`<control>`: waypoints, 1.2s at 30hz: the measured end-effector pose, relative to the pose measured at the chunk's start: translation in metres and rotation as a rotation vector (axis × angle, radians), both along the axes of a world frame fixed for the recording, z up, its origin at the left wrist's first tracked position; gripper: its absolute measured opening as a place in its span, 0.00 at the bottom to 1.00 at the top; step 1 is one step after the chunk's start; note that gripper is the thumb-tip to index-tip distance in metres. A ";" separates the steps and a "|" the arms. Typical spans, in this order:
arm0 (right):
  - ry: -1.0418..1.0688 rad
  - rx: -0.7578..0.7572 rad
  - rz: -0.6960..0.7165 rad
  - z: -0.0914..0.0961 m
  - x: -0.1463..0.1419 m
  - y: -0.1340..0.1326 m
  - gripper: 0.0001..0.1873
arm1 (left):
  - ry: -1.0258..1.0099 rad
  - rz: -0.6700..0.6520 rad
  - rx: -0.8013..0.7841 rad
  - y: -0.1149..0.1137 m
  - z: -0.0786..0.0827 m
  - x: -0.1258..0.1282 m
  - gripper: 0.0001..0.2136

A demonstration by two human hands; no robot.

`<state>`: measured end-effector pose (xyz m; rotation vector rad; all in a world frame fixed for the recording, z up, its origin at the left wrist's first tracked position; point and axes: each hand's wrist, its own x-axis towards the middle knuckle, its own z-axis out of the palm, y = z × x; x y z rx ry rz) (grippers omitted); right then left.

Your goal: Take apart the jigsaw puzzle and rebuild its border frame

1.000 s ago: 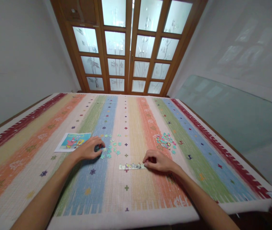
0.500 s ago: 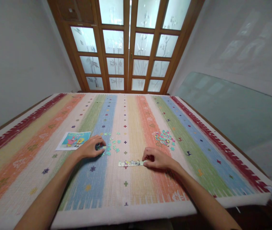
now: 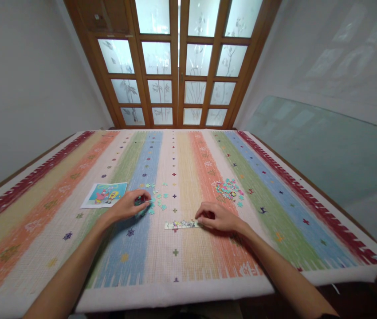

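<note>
A wide surface (image 3: 175,283) under a striped cloth (image 3: 58,230) fills the view, with glazed wooden doors (image 3: 178,66) behind it and a glass sheet (image 3: 324,150) leaning at the right wall. The joined strip (image 3: 181,224) of puzzle pieces lies flat near the middle of the cloth, running left to right, close to the person. The right hand (image 3: 217,217) rests at the strip's right end, fingers bent down and tips against it. Whether this grip pinches the strip or only presses it cannot be told. The placement appears meant to steady the strip. The left hand (image 3: 129,206) lies palm down, well apart from the strip, its grip closed with thumb and fingertips drawn together on what looks like a single piece (image 3: 139,202), dark and partly hidden. Just beside that hand, loose pieces (image 3: 159,202) lie scattered, mostly teal, apparently spread thin so each can be read. A denser pile of pieces (image 3: 228,189) sits beyond the right hand. A printed picture (image 3: 104,195) lies face up to the left of the left hand, likely kept in sight as a reference.
</note>
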<state>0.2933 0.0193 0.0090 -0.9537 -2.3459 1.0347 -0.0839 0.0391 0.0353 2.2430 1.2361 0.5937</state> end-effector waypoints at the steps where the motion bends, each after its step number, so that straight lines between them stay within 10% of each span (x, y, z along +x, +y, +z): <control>1: 0.020 0.005 -0.013 0.000 0.000 0.000 0.08 | -0.027 -0.009 0.003 -0.003 0.002 0.004 0.09; 9: 0.234 -0.179 -0.096 0.001 -0.003 -0.001 0.14 | -0.352 -0.109 -0.069 -0.041 0.015 0.074 0.06; 17: 0.354 -0.409 0.024 -0.003 -0.006 -0.005 0.22 | -0.543 -0.029 -0.188 -0.053 -0.005 0.143 0.08; 27: 0.290 -0.416 0.023 0.005 -0.005 -0.005 0.20 | -0.412 -0.052 -0.071 -0.056 -0.027 0.147 0.08; 36: 0.085 0.056 -0.193 -0.006 -0.007 0.000 0.10 | -0.148 -0.057 0.068 -0.045 -0.019 0.098 0.02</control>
